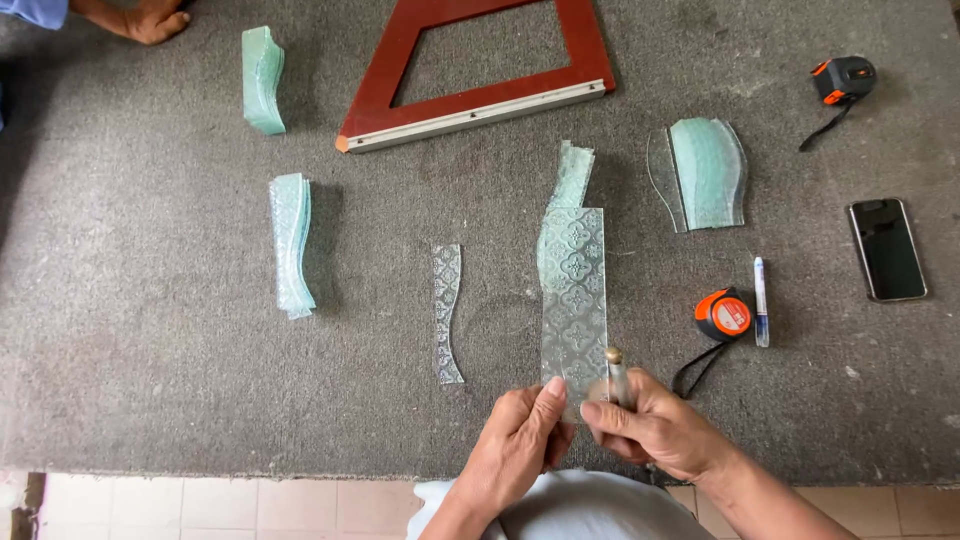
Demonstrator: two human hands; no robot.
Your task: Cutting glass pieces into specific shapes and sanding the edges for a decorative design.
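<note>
Two hands close together, low in view

Left hand (520,440) pinches, thumb up; right hand (650,425) curls closed, fingers pointing left, wrists angled inward.

Brightness: even, soft daylight; the grey surface (150,350) reads clearly from edge to edge.
Shadows: faint and short; a soft one lies right of the stacked glass pieces (291,245), another under the tape measure (723,315).
Glare: mild sheen on the patterned glass strip (572,295) and a pale reflection on the dark phone (886,249) screen.
Focus: sharp overall; the glass pattern and carpet-like texture are crisp.
Distortion: slight wide-angle bending toward the corners.
Blur: none visible on either hand.
</note>
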